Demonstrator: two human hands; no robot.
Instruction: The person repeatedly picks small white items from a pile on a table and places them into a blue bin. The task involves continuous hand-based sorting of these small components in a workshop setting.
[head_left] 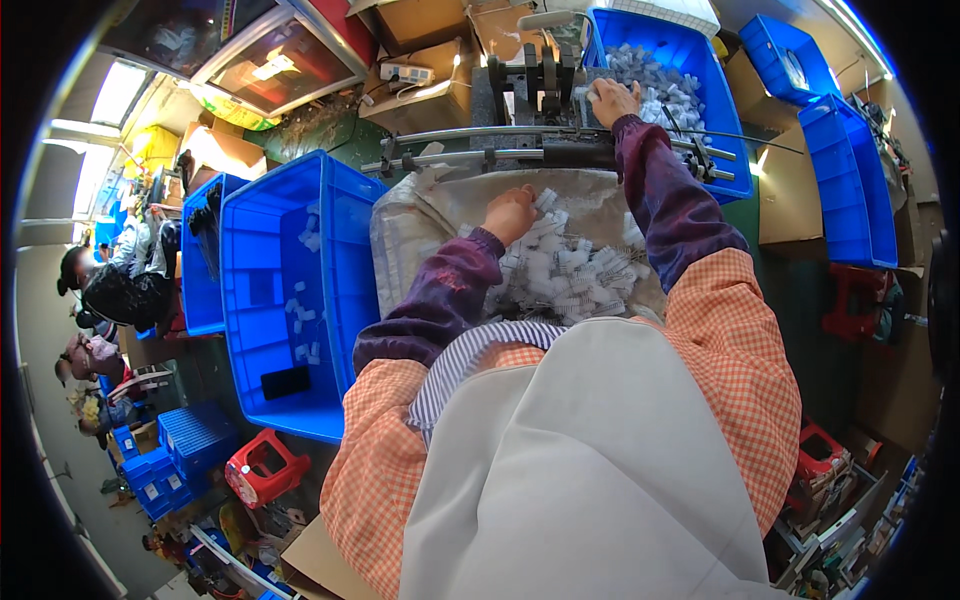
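Small white pieces point(570, 265) on the head view, loosely heaped on a pale sheet point(405, 222) in front of the person, with more inside the blue bin point(715, 85) up by the machine point(549, 88). Here's the left hand point(512, 214), fingers drawn in narrow at the heap's upper left edge, a white piece right at the fingertips; whether it's gripped, I cannot tell. Up top, the right hand point(612, 101), fingers bent, sits at the machine's side just beside that bin; its grasp is hidden. These look like light plastic, probably stiff-bodied, perhaps slick, their fine ridged ends likely quick to snag or bend, so the smooth blocky body looks the better hold.
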